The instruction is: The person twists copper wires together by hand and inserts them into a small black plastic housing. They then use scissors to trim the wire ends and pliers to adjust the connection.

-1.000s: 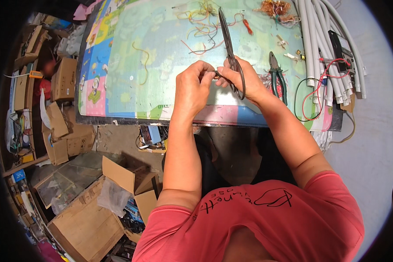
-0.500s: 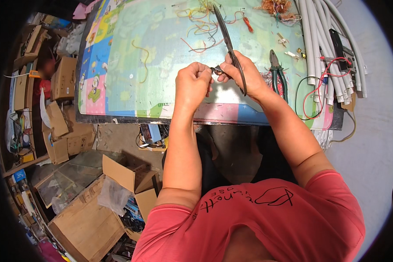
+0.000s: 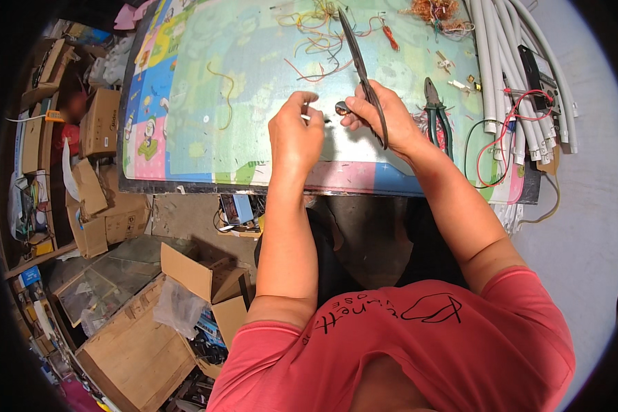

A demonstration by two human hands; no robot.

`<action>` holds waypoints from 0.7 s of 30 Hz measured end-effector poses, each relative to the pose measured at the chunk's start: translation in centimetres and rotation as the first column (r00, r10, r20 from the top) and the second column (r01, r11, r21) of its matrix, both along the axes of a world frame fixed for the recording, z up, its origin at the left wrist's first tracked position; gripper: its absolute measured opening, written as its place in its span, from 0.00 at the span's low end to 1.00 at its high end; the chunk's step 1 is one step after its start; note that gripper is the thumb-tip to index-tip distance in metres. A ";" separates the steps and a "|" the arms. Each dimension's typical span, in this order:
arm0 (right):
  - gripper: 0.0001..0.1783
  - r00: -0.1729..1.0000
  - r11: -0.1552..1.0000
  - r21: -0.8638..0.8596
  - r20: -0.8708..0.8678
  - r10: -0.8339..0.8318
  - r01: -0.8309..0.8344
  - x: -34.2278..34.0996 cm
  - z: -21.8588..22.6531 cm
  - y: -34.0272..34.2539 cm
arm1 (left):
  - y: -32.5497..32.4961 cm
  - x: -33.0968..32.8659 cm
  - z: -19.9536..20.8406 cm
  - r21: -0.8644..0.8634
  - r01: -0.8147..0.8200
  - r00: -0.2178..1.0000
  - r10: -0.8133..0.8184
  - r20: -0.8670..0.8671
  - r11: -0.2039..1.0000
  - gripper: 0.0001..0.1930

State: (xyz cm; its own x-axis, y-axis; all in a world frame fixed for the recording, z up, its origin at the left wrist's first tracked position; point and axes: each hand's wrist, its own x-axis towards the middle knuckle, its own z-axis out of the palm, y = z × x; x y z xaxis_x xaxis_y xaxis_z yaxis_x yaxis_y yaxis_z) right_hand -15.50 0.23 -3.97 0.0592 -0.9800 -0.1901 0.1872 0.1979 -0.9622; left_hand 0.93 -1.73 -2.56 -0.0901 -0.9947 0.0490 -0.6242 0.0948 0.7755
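Both hands hover over a colourful play mat [image 3: 206, 75] that covers the table. My right hand [image 3: 386, 118] grips a pair of long dark scissors [image 3: 362, 75], blades pointing away from me. Its fingertips also pinch a small dark round part [image 3: 341, 108]. My left hand [image 3: 294, 137] is just left of it, thumb and forefinger pinched on a short thin piece [image 3: 306, 111], probably wire. A small gap separates the two hands. What exactly the small pieces are is too small to tell.
Dark-handled pliers [image 3: 436, 113] lie right of my right hand. White conduit pipes [image 3: 501, 69] and red and black wires [image 3: 498, 141] fill the mat's right side. Loose coloured wire scraps [image 3: 316, 31] lie at the far edge. Cardboard boxes [image 3: 130, 357] crowd the floor at left.
My hands, joined on the small part a second ago, have drawn slightly apart. The scissors have shifted left and a little farther away with my right hand.
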 end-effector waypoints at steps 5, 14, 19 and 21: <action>0.12 0.980 0.989 0.140 0.199 0.014 -0.042 -0.5 0.7 0.1 | 0.3 -0.3 0.9 0.106 0.193 0.947 -0.157 -0.280 0.976 0.11; 0.09 0.840 0.966 0.231 0.541 -0.030 -0.114 -0.9 -0.9 -0.2 | 0.4 -0.6 1.7 0.191 0.305 0.875 -0.196 -0.443 0.933 0.08; 0.10 0.836 0.959 0.244 0.549 -0.012 -0.146 -1.1 -0.7 -0.1 | 0.4 -0.7 2.0 0.191 0.337 0.845 -0.206 -0.494 0.922 0.07; 0.11 0.864 0.960 0.234 0.503 0.018 -0.155 -1.0 -0.5 -0.1 | 0.4 -0.7 1.9 0.210 0.341 0.840 -0.196 -0.506 0.916 0.06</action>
State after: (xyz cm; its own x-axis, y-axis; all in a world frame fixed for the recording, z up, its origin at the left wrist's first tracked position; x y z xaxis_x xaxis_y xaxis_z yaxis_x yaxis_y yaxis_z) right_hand -16.51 0.13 -4.45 0.2943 -0.8863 -0.3575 0.5913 0.4628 -0.6605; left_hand 0.23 -1.32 -0.68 -0.3943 -0.9108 -0.1224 -0.1639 -0.0613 0.9846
